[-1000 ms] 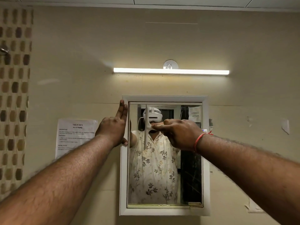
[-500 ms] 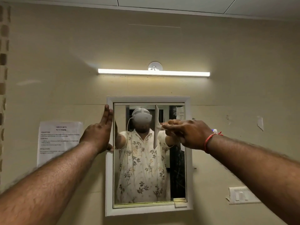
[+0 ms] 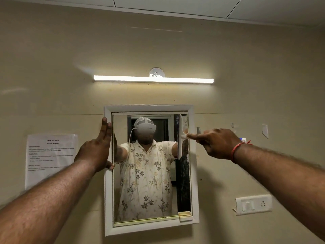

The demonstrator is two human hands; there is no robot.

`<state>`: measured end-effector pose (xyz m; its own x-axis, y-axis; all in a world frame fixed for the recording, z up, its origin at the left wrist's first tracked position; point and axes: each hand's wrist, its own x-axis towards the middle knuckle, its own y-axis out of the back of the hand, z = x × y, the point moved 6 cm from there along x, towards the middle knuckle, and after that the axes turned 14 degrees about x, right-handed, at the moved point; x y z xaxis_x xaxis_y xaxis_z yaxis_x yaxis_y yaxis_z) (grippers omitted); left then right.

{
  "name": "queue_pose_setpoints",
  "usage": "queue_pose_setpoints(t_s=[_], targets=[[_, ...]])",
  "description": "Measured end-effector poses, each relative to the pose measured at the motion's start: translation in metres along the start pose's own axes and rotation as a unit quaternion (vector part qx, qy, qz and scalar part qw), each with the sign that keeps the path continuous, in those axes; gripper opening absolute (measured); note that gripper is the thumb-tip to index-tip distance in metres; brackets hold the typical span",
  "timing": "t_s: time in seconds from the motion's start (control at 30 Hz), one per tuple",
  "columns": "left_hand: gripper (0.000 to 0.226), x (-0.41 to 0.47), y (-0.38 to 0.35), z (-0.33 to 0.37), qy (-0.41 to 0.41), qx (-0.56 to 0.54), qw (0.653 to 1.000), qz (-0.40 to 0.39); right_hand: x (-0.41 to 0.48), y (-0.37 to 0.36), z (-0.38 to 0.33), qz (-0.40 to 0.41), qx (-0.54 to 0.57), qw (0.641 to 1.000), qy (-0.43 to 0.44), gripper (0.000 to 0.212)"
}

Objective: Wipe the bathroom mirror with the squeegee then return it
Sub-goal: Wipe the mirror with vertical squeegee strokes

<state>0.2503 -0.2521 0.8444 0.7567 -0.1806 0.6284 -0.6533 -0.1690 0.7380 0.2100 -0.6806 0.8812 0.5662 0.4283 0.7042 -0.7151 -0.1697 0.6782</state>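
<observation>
At mirror's (image 3: 146, 173) right edge now, squeegee (image 3: 181, 136)

Glossy glass mirror (image 3: 146, 173) — matt white frame (image 3: 194, 173).

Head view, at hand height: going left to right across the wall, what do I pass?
Paper notice → left hand flat on the mirror frame → mirror → squeegee blade, upright near the right edge → right hand gripping its handle → switch plate, lower down.
</observation>
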Motion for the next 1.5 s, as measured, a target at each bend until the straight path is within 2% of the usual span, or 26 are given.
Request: queue_pose_setpoints(t_s=[0.43, 0.87, 0.93, 1.03, 1.1, 1.3, 1.5], targets=[[0.184, -0.013, 0.000, 0.008, -0.008, 0.010, 1.000, -0.012, -0.013, 0.002, 0.023, 0.007, 0.001, 1.000, -0.030, 0.048], [0.179, -0.020, -0.004, 0.007, -0.011, 0.003, 1.000, 0.004, -0.015, 0.008, -0.001, 0.015, -0.019, 0.999, -0.023, 0.049], [0.179, -0.021, -0.002, 0.008, -0.007, -0.002, 1.000, 0.005, -0.013, 0.003, -0.020, 0.035, 0.002, 0.999, -0.008, 0.050], [0.177, -0.022, -0.002, 0.010, -0.005, -0.015, 1.000, 0.010, -0.008, -0.013, -0.068, 0.055, 0.031, 0.995, 0.078, 0.059], [0.176, -0.025, -0.003, 0.009, -0.004, -0.015, 1.000, 0.011, -0.002, -0.029, -0.108, 0.032, 0.041, 0.991, 0.122, 0.059], [0.173, -0.031, -0.009, 0.004, -0.005, 0.004, 1.000, 0.028, 0.027, -0.070, -0.199, 0.021, 0.063, 0.987, 0.145, 0.055], [0.176, -0.034, -0.022, 0.000, -0.011, -0.011, 0.999, 0.036, 0.040, -0.102, -0.237, -0.012, 0.059, 0.986, 0.158, 0.057]])
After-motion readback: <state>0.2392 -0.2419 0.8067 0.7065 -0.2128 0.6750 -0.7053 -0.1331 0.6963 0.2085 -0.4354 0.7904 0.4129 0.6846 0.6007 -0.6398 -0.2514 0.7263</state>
